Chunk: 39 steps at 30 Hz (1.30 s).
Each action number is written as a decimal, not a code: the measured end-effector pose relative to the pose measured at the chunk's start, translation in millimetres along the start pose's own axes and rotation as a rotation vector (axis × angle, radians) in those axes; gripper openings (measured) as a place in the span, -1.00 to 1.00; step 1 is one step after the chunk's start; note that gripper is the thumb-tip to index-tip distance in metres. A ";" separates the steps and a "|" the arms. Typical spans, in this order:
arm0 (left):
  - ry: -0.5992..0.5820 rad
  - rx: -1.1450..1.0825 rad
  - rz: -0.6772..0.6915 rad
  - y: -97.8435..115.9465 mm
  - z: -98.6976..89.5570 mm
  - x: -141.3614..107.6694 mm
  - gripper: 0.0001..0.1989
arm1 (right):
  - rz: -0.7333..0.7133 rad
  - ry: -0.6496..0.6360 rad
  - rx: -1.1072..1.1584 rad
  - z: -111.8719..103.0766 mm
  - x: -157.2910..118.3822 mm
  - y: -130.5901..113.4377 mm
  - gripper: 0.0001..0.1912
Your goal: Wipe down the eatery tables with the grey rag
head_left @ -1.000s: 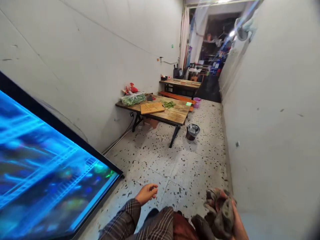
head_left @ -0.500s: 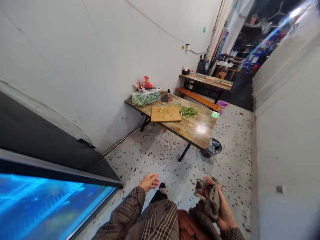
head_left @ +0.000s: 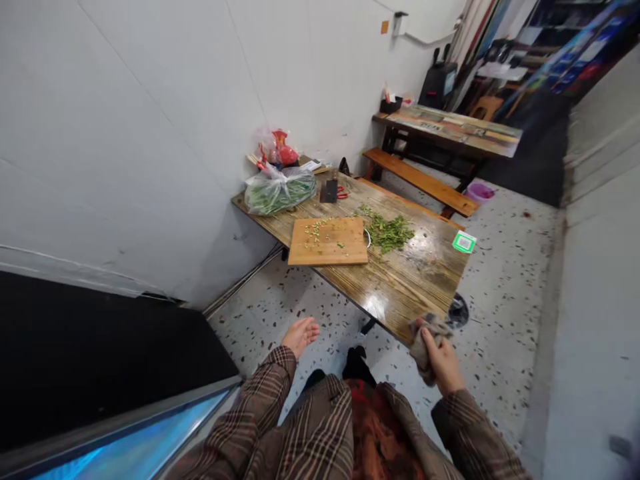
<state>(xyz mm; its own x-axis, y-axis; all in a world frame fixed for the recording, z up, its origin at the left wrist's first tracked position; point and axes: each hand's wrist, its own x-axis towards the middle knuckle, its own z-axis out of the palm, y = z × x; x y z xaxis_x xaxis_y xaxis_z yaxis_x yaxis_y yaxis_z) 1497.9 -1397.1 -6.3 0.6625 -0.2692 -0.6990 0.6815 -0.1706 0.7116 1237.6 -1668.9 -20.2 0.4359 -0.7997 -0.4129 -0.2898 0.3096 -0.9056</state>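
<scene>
My right hand (head_left: 443,362) is closed around a crumpled grey-brown cloth (head_left: 425,347), which is by the near right corner of the wooden table (head_left: 415,287). Over the floor, short of the table's front edge, my left hand (head_left: 301,335) has its fingers stretched out and holds nothing. A wooden cutting board (head_left: 327,243) with small chopped bits lies near the table's front edge. Beside it on the right is a loose heap of green leaves (head_left: 391,231). A clear bag of greens (head_left: 280,191) rests at the table's left end.
Behind the bag stands a red bag (head_left: 284,150). A black block (head_left: 329,191) is on the table, and a green code card (head_left: 465,242) lies at its right end. A bin (head_left: 458,311) stands beyond the right corner. Further back are an orange bench (head_left: 420,180) and a second table (head_left: 450,130).
The table looks nearer and larger. My right hand and the cloth have come up to its near corner, and the cloth looks more bunched. My left hand stays over the floor, fingers extended.
</scene>
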 end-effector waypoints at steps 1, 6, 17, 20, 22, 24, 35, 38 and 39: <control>0.023 -0.026 0.001 7.5 4.5 8.8 -0.74 | -0.072 0.024 -0.189 4.5 27.6 -6.4 -0.39; 0.118 -0.136 -0.002 46.3 21.9 57.6 -0.75 | -0.457 -0.121 -0.874 38.5 137.8 -12.1 -0.48; 0.243 -0.498 -0.003 137.0 25.5 205.3 -0.75 | -0.480 -0.064 -0.851 53.5 159.9 4.9 -0.40; 0.242 -0.559 -0.024 150.1 18.1 228.4 -0.74 | -0.418 -0.080 -0.702 90.0 172.3 -26.6 -0.41; 0.229 -0.583 -0.032 154.2 14.1 235.1 -0.71 | -0.402 -0.111 -0.606 130.2 192.4 -47.1 -0.45; 0.196 -0.592 -0.032 156.4 10.8 234.3 -0.69 | -0.398 -0.135 -0.506 174.2 216.0 -63.1 -0.46; 0.075 -0.582 -0.079 172.3 -13.8 196.9 -0.62 | 0.166 -0.128 0.069 269.4 267.0 -87.5 -0.36; 0.086 -0.572 -0.103 187.6 -26.9 191.4 -0.61 | 0.385 -0.243 0.193 270.2 256.4 -94.4 -0.43; 0.082 -0.561 -0.110 193.9 -31.9 188.4 -0.59 | 0.457 -0.299 0.245 268.2 249.7 -97.5 -0.44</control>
<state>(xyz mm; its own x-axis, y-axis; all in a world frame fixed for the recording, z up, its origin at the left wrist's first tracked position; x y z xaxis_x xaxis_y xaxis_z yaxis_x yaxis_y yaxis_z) 1764.8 -1450.6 -2.2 0.5850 -0.2002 -0.7859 0.7936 0.3411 0.5039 1603.2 -1760.8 -61.0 0.5448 -0.3888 -0.7430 -0.3149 0.7263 -0.6110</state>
